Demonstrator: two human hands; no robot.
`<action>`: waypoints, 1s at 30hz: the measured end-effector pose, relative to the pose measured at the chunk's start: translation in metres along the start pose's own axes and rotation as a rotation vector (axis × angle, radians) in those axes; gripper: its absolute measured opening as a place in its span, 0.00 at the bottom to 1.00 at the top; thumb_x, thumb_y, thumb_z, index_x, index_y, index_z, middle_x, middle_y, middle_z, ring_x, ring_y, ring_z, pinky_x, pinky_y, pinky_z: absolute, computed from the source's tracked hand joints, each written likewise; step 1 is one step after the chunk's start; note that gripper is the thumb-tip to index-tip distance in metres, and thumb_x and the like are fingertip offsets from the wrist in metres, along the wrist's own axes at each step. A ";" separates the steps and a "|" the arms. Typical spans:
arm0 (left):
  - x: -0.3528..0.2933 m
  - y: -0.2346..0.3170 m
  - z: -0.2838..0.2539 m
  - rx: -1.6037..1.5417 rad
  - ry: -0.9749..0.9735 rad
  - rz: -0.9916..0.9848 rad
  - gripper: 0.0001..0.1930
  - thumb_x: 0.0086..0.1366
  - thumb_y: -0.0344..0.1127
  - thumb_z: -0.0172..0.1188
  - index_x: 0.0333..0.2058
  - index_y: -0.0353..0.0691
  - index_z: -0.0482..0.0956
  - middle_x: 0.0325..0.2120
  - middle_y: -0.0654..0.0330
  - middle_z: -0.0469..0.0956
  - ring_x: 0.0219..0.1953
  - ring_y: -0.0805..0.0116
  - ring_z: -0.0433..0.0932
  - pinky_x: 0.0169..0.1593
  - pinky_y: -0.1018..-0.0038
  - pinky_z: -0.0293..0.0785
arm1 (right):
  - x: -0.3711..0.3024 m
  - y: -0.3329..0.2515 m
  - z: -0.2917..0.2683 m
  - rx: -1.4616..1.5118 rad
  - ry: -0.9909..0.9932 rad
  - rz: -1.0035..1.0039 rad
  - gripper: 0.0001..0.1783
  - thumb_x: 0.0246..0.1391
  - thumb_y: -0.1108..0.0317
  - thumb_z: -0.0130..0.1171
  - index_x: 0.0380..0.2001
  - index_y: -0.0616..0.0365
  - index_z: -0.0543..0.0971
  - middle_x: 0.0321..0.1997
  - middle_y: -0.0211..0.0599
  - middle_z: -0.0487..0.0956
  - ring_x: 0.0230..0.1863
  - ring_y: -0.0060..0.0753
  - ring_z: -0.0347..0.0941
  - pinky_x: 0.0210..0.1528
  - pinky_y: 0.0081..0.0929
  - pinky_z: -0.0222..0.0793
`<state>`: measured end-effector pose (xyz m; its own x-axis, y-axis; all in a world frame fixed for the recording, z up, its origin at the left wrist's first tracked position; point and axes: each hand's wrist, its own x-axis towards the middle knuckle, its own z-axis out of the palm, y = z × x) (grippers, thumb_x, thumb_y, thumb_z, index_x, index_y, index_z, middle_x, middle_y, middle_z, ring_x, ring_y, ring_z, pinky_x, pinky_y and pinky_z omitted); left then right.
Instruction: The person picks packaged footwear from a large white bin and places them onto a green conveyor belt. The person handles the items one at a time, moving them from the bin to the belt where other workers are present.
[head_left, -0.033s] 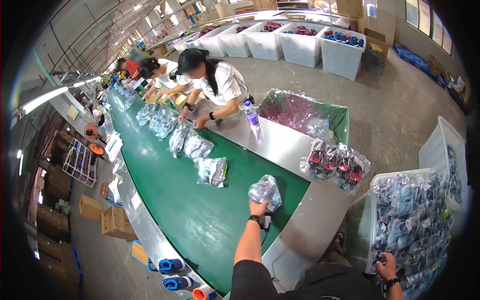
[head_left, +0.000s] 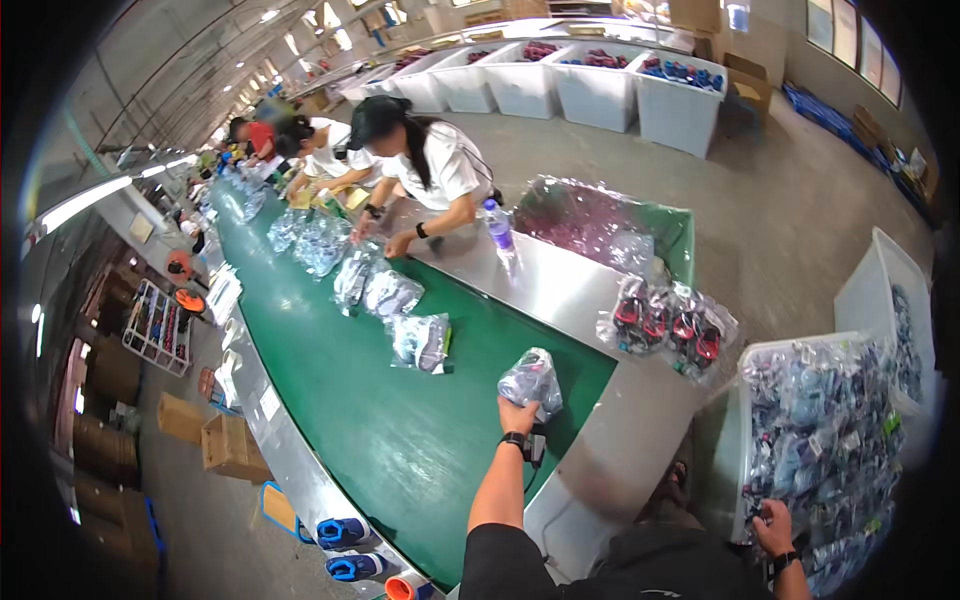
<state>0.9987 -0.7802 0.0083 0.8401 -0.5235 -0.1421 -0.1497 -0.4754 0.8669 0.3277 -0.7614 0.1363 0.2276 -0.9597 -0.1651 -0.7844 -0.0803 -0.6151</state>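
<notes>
My left hand (head_left: 517, 415) is closed on the near end of a clear plastic bag of shoes (head_left: 532, 380), over the near part of the green conveyor belt (head_left: 360, 420). At the lower right, my right hand (head_left: 774, 528) has its fingers curled beside the white bin (head_left: 747, 440). Something small and dark shows at those fingertips, too unclear to name. That bin is heaped with bagged grey-blue shoes (head_left: 815, 470). Farther up the belt lie more bagged shoes (head_left: 418, 342), apart from my left hand.
A co-worker (head_left: 440, 170) handles bags across the belt, with others beyond. A purple-labelled bottle (head_left: 498, 226) stands on the metal table (head_left: 560, 285). Bagged black-and-red shoes (head_left: 668, 325) lie at its corner. Blue shoes (head_left: 342, 533) rest on the left ledge. Behind is a green-sided container (head_left: 678, 235).
</notes>
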 end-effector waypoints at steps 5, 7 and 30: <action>-0.100 0.032 0.000 0.156 0.078 0.498 0.26 0.46 0.19 0.60 0.46 0.40 0.69 0.46 0.48 0.70 0.53 0.44 0.71 0.54 0.57 0.71 | 0.013 -0.039 -0.013 -0.073 -0.020 -0.087 0.21 0.44 0.68 0.64 0.44 0.61 0.77 0.34 0.41 0.73 0.36 0.42 0.71 0.41 0.34 0.69; -0.130 0.016 -0.005 0.154 0.012 0.494 0.20 0.47 0.18 0.55 0.42 0.39 0.71 0.45 0.49 0.69 0.52 0.44 0.71 0.53 0.56 0.70 | 0.010 -0.042 -0.014 -0.033 -0.046 -0.067 0.21 0.46 0.68 0.64 0.45 0.61 0.77 0.35 0.42 0.74 0.37 0.41 0.72 0.42 0.34 0.69; -0.181 0.135 0.045 -0.964 -0.550 -0.176 0.44 0.63 0.23 0.62 0.71 0.39 0.43 0.66 0.55 0.56 0.58 0.64 0.68 0.59 0.68 0.69 | 0.039 -0.140 -0.037 0.185 -0.100 -0.149 0.20 0.55 0.66 0.63 0.51 0.58 0.76 0.44 0.38 0.76 0.44 0.35 0.76 0.44 0.29 0.73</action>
<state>0.8027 -0.7816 0.1295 0.4297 -0.8573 -0.2836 0.6143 0.0473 0.7877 0.4251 -0.7975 0.2444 0.3956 -0.9089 -0.1322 -0.6215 -0.1590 -0.7671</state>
